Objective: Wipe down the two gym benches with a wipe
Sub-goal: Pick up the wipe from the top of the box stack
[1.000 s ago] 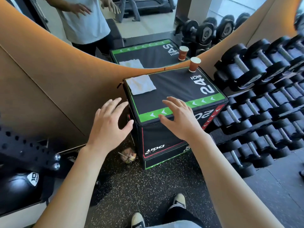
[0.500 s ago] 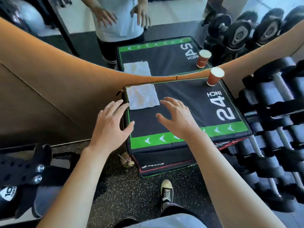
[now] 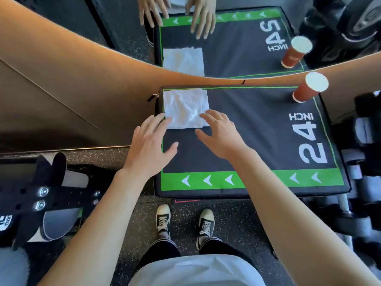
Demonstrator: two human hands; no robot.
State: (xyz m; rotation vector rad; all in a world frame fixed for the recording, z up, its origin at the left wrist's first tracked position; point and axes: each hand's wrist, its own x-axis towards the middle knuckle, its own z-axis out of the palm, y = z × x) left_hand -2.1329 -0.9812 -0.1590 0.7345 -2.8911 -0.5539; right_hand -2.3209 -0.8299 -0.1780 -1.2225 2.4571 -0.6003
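The wipe [image 3: 184, 109] lay flat at the far-left corner of the padded table [image 3: 247, 141]. Left hand [image 3: 149, 148] and right hand [image 3: 221, 134] reached it, fingers released; pinching the near edge would lift it cleanly.

1 wipe [image 3: 184, 108], 1 paper cup [image 3: 308, 88], 1 plyo box [image 3: 247, 145], 2 hands [image 3: 151, 150], 2 shoes [image 3: 163, 220].

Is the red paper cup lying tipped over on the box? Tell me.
No, the red paper cup stands upright at the far right corner of the black box.
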